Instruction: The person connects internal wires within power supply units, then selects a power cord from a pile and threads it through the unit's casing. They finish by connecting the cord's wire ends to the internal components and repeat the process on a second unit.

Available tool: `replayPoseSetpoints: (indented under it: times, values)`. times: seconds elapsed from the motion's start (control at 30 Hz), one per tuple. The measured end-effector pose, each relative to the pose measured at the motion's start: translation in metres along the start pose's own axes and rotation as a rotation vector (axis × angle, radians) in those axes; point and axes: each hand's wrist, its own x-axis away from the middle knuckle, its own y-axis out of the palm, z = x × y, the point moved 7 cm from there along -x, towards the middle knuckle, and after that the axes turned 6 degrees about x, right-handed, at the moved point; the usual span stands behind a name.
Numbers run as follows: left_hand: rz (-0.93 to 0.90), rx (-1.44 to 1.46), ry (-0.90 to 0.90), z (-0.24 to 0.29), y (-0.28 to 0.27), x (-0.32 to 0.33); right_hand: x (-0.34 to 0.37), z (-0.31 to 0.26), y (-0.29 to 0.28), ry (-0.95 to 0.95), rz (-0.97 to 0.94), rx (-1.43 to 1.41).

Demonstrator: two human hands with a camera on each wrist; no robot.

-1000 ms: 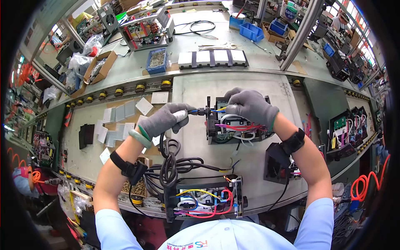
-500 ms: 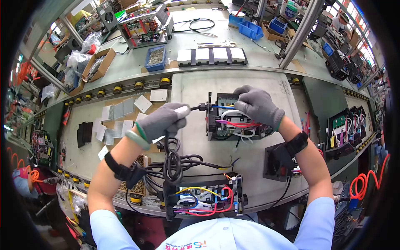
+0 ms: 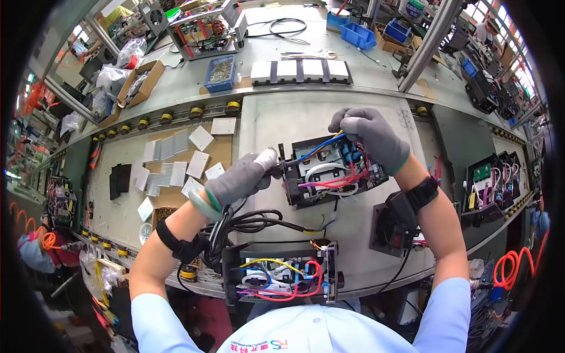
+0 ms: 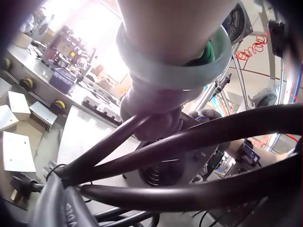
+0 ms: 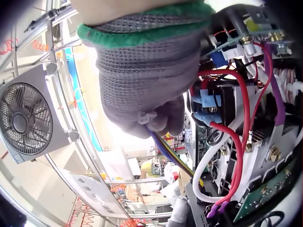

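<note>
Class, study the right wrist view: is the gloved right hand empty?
No, the right hand grips blue and yellow-green wires that emerge below its fingers.

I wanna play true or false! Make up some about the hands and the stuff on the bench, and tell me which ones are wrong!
1. The right hand pinches blue and yellow wires. True.
2. The left hand is holding a spoon. False: the left hand grips a black cable.
3. A pale bracelet circles the left wrist. True.
4. The right hand is bare. False: it wears a grey glove with a green edge.
5. A blue bin on the far side of the bench holds lots of small parts. True.
</note>
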Motion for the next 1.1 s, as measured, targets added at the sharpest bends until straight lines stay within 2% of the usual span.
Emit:
replayPoseSetpoints:
  times: [0.07,0.13,0.2,0.23,0.37,0.43,0.53,0.57,0.63,0.73,0.8,0.83,0.87,0.93,0.97,1.0,1.07,1.1]
  values:
    - [-0.081,-0.205,0.047,0.004,0.006,0.001,0.0,0.003,0.0,-0.026,-0.007,-0.007]
    - [-0.111,-0.132,0.01,-0.004,0.001,-0.003,-0.002,0.013,-0.003,0.014,0.056,0.088]
    - [-0.25,-0.01,-0.027,-0.004,0.005,0.001,-0.005,0.012,-0.002,-0.011,0.043,0.122]
    - [-0.264,0.038,-0.068,-0.004,0.005,0.002,-0.005,0.012,0.0,-0.024,0.032,0.159]
    - [-0.226,0.016,-0.05,-0.009,0.003,-0.002,-0.003,0.01,-0.001,-0.036,0.044,0.159]
    - [-0.014,-0.248,0.05,-0.004,-0.001,-0.001,-0.003,0.011,0.0,-0.055,0.014,0.152]
    - [-0.035,-0.256,0.003,-0.001,-0.001,0.0,-0.003,0.013,-0.001,-0.04,0.018,0.15]
    - [-0.125,-0.209,-0.016,0.001,-0.002,-0.002,-0.003,0.012,-0.001,-0.043,0.013,0.151]
    - [-0.186,-0.112,-0.063,-0.001,-0.007,-0.012,-0.002,0.011,-0.001,0.01,0.01,0.149]
    - [-0.288,-0.004,-0.106,0.0,-0.004,-0.016,-0.002,0.008,-0.001,-0.058,-0.003,0.068]
    - [-0.217,-0.163,0.037,0.005,-0.006,-0.017,-0.002,0.007,-0.001,-0.073,-0.002,0.054]
    - [-0.117,-0.22,0.07,0.005,-0.005,-0.016,-0.002,0.007,0.0,-0.084,0.0,0.038]
    - [-0.119,-0.224,0.064,0.003,0.001,-0.012,-0.001,0.008,0.001,-0.082,0.002,0.031]
    - [0.149,-0.94,0.658,0.041,0.014,0.01,0.001,0.006,-0.003,-0.073,0.061,0.044]
    - [0.249,-1.099,0.776,0.051,0.023,0.02,0.002,0.005,-0.002,-0.075,0.056,0.034]
    - [0.344,-1.187,0.811,0.048,0.026,0.022,0.004,0.005,-0.003,-0.071,0.066,0.102]
    - [0.409,-1.379,0.826,0.042,0.032,0.021,0.005,-0.002,-0.005,-0.083,0.126,0.201]
    - [0.401,-1.36,0.833,0.04,0.032,0.023,0.004,0.0,-0.005,-0.079,0.104,0.174]
